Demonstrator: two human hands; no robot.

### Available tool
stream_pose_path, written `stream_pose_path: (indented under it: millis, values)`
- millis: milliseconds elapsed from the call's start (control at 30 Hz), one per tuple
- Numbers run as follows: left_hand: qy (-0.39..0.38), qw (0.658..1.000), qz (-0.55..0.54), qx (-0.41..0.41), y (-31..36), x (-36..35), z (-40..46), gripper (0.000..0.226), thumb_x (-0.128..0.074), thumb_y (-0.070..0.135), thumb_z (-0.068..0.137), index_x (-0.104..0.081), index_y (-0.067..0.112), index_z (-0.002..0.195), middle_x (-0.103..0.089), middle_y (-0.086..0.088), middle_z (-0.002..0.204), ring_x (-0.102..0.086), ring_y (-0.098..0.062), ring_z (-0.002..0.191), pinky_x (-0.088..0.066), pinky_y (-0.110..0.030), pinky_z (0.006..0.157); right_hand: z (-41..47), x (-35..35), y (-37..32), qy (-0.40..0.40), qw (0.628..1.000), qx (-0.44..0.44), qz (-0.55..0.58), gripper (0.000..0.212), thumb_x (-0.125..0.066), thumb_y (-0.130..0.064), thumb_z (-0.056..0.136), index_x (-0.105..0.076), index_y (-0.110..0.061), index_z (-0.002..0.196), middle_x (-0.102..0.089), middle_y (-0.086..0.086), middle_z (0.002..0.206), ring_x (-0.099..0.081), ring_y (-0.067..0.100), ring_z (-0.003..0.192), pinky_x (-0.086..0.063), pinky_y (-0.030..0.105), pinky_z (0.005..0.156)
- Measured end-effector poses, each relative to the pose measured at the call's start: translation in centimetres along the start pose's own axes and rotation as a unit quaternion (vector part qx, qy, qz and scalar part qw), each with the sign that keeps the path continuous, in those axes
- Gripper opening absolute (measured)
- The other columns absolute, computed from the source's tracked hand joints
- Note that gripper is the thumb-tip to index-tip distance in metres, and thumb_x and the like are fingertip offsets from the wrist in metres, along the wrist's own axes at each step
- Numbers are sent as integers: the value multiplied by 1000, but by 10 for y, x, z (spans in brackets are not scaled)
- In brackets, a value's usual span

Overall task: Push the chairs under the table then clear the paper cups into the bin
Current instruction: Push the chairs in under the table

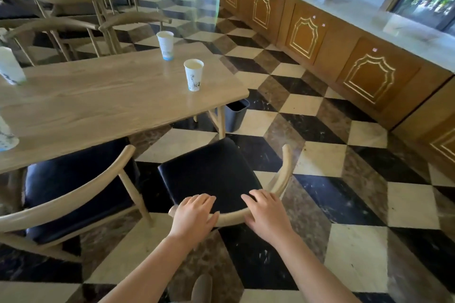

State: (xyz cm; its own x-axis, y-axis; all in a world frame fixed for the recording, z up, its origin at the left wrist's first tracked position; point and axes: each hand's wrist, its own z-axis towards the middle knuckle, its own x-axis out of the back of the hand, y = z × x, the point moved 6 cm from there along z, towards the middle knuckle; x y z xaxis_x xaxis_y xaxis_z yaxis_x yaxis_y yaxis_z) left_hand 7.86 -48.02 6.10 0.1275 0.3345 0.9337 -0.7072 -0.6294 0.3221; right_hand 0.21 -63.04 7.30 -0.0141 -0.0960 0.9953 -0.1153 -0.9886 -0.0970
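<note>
A wooden chair with a black seat (209,174) stands pulled out from the light wooden table (103,98), near its right corner. My left hand (194,214) and my right hand (266,211) both grip its curved backrest rail from above. A second black-seated chair (76,189) stands to the left, its seat partly under the table edge. On the table stand white paper cups: one near the right edge (194,75), one at the far edge (166,45), one at the far left (9,66), and one cut off at the near left (6,135). A dark bin (236,114) sits on the floor beside the table's right leg.
More wooden chairs (133,19) and tables fill the far left. A long wooden counter with cabinet doors (305,36) runs along the right. Checkered tile floor (344,179) lies open between table and counter.
</note>
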Motion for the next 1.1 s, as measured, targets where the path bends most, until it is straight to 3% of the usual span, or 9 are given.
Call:
stream_pose_path:
  millis: [100,300,467,633,767,900,967,1033,1100]
  values:
    - [-16,1000,25,-5,10,-17,16,44,-77,43,66,-70,18,101,-71,6,95,-66,-13,90,-53,-33,76,10,-5,24,-26,1000,12,-12,48,-63,-31,85,-52,-16,129,-57,7,126,-50,25,118,-39,44,100]
    - [-89,994,61,29,15,-63,25,48,-67,41,74,-64,15,113,-68,-1,108,-60,-21,106,-49,-44,90,22,-30,79,-96,994,43,-21,54,-58,-38,88,-41,-21,137,-46,3,136,-38,22,127,-32,36,104]
    - [-102,985,71,116,29,-82,27,44,-58,41,68,-70,13,101,-71,-3,96,-65,-22,93,-54,-40,80,34,-49,129,-134,984,114,-39,58,-64,-38,85,-42,-22,136,-48,3,135,-40,21,127,-30,38,106]
    - [-104,975,5,198,55,-101,24,32,-70,32,74,-67,16,102,-68,-1,94,-66,-21,85,-54,-36,66,47,-60,160,-149,967,204,-24,48,-63,-35,87,-49,-22,130,-55,-1,125,-46,20,120,-34,36,104]
    - [-108,970,14,219,64,-110,24,34,-82,29,63,-67,19,92,-67,1,85,-66,-21,79,-55,-36,70,51,-68,170,-142,958,246,-34,41,-70,-23,80,-58,-19,120,-61,1,111,-55,23,107,-42,39,97]
    - [-131,964,56,222,61,-115,32,44,-88,32,50,-71,17,87,-68,1,77,-68,-19,72,-55,-32,68,56,-79,175,-124,959,253,-31,52,-86,-11,52,-68,-16,101,-66,1,86,-63,21,81,-54,35,76]
    - [-138,962,44,231,61,-113,37,34,-85,27,56,-72,16,85,-70,0,78,-68,-21,73,-54,-32,69,59,-81,174,-101,961,255,-27,54,-89,-9,44,-70,-15,93,-65,0,77,-64,19,73,-56,33,69]
    - [-136,955,25,262,58,-112,38,26,-74,25,72,-71,14,95,-71,-2,90,-66,-24,86,-50,-33,80,60,-84,172,-97,964,246,-11,48,-90,-10,44,-70,-14,87,-65,0,74,-63,19,70,-57,32,65]
    - [-120,954,14,273,58,-109,39,25,-76,25,70,-73,13,92,-72,-3,88,-67,-24,85,-51,-32,78,62,-84,170,-102,966,236,7,41,-91,-14,44,-69,-15,79,-64,-1,70,-63,18,66,-56,31,59]
